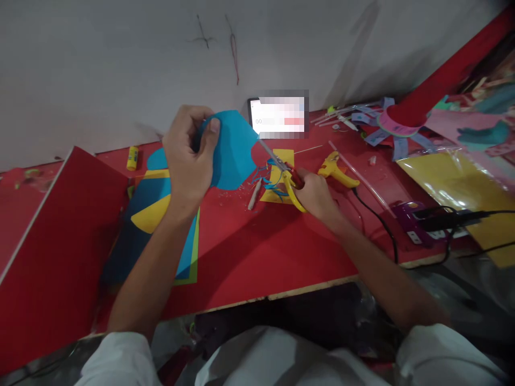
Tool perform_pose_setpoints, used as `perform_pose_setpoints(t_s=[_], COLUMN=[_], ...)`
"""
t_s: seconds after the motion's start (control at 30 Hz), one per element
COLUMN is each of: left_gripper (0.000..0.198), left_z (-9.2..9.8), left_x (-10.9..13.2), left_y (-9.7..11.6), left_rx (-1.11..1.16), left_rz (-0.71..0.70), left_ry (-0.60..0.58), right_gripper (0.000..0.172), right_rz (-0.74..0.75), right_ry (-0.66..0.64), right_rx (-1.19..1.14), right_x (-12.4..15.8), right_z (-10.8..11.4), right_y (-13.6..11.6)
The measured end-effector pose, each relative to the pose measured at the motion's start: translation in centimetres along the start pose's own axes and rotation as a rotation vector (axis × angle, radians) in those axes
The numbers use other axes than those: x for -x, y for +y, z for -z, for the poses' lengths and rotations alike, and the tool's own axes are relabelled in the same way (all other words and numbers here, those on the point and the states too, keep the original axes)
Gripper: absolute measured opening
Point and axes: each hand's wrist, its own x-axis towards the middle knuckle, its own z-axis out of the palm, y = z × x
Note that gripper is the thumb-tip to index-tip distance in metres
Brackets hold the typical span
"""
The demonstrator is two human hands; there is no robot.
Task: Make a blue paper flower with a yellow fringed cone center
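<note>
My left hand pinches a piece of blue paper with a rounded, partly angular outline, held up above the table. My right hand grips a pair of scissors with yellow and red handles. The blades point up and left, their tips at the paper's right edge. Below the scissors, thin blue paper scraps lie on a yellow paper strip. A small pale stick-like tool rests beside them. Under my left forearm are stacked blue and green sheets and a yellow paper piece.
A yellow glue gun with a black cable lies right of my right hand. A phone leans on the wall. A glue stick stands at left, near a red panel. A purple device sits at the right edge.
</note>
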Motion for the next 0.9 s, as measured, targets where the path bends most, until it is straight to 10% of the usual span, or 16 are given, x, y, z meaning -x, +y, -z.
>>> perform_pose_setpoints(t_s=[0.4,0.6,0.73,0.9], left_gripper=[0.042,0.058,0.058,0.050], left_z=[-3.2,-3.1,-3.1,-2.8], left_x=[13.8,14.3,14.0,14.1], left_y=[-5.3,-5.0,-4.5,-4.5], left_rx=[0.428,0.435,0.382,0.294], left_rz=[0.670,0.638,0.614,0.660], left_ry=[-0.294,-0.265,-0.245,-0.142], right_gripper=[0.027,0.019,0.029,0.035], right_rz=[0.090,0.288,0.338,0.395], right_ry=[-0.058,0.124,-0.016,0.003], right_rx=[0.357,0.055,-0.416,-0.368], right_x=[-1.0,-1.2,0.2,1.2], right_z=[-1.7,-1.2,-1.1,-2.0], right_y=[2.5,2.7,0.0,-3.2])
